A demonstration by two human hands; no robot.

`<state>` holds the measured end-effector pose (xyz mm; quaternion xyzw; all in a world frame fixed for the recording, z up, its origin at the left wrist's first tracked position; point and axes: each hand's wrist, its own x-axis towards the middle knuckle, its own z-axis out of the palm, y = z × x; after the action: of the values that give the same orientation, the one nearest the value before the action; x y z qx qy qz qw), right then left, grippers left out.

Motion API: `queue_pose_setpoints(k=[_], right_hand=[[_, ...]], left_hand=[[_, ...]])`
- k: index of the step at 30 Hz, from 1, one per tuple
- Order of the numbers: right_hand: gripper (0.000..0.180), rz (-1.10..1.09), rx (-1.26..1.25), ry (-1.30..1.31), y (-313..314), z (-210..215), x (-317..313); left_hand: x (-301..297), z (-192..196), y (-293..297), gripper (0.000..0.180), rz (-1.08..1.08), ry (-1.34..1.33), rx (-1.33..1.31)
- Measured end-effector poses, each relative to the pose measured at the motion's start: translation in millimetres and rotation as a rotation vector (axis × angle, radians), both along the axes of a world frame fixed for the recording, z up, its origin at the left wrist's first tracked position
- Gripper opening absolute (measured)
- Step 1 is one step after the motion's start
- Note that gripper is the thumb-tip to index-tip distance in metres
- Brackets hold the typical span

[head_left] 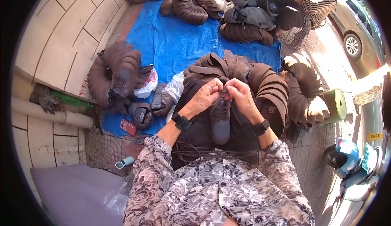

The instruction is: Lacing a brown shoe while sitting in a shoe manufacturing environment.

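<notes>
Shoe [220, 120] lay on your lap, sole toward the camera and toe pointing at you, resting on dark cloth. Your left hand [205, 97] and right hand [239, 94] met at its far end, both with fingers curled tight, pinching something small at the upper's edge; what exactly sat between the fingertips was too small to tell. Each wrist wore a black watch [182, 123]. Thin dark cord [195, 150] lay looped on your lap below the shoe.

Just beyond your hands rose a heap of brown uppers [260, 79], stacked and fanned. To your right, another ring of uppers [305, 91] sat beside a green roll [336, 104]. To your left, on the blue tarp [171, 42], you had a curved stack of uppers [116, 73], two finished shoes [152, 108] lying sole up, a white bag [148, 85] and a red phone [128, 126]. More stacks lay at the tarp's far end, near a seated person [313, 2] in a striped top. A scooter [352, 165] stood at your right, a car [356, 22] further off.
</notes>
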<state>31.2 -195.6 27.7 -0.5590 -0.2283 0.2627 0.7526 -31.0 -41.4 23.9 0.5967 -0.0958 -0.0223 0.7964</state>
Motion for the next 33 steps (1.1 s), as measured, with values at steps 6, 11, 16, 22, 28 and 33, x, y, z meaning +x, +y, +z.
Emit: queue_pose_setpoints(k=[6, 11, 16, 22, 28, 33], right_hand=[[0.01, -0.132, 0.188, 0.344, 5, -10, -5], [0.008, -0.154, 0.318, 0.381, -6, -9, 4], [0.01, -0.24, 0.19, 0.277, -5, -14, 4], [0.012, -0.279, 0.114, 0.478, -30, -29, 18], [0.009, -0.346, -0.148, 0.189, -37, -10, 18], [0.014, -0.629, -0.388, -0.414, -41, 8, 13]], left_hand=[[-5, 2, -2, 0.01, 0.103, 0.049, 0.099], [-12, -4, -4, 0.005, 0.239, -0.012, 0.537], [-11, -5, 0, 0.009, 0.266, -0.009, 0.527], [-14, -15, 34, 0.034, 0.464, -0.001, 0.222], [-7, -1, 34, 0.028, 0.5, -0.17, 0.665], [-9, -10, 36, 0.021, 0.626, 0.008, 0.131]])
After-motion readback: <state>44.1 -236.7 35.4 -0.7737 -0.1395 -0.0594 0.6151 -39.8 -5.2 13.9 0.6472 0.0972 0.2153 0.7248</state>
